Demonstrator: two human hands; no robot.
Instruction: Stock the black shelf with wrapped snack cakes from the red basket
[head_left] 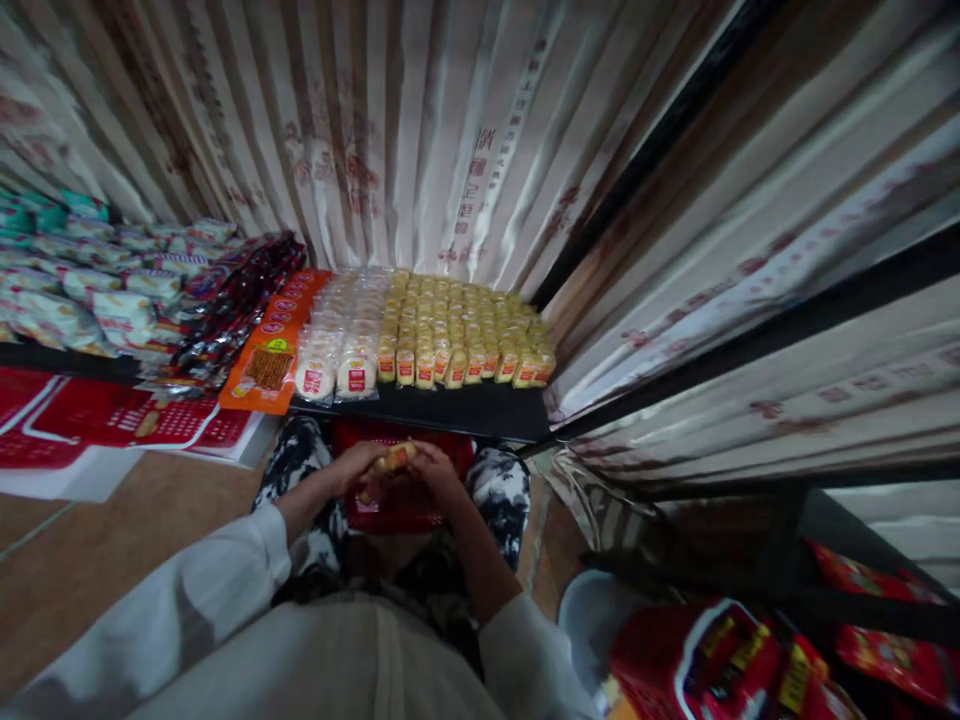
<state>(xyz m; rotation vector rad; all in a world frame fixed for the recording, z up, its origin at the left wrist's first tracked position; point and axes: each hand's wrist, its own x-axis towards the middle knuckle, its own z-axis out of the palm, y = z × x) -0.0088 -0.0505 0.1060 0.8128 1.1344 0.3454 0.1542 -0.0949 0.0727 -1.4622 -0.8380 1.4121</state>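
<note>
One small packet [396, 458], gripped by left hand [358, 464] and right hand [436, 470], seemingly for steadiness; far, yellow packets [465, 335], closely rowed.

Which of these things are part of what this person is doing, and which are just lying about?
In hand or apparently in use:
- small yellow packet, held between left hand and right hand
- red basket below them
- probably the similar yellow packets in rows

Apparently just around:
- orange bag
- white round packets
- curtain
</note>
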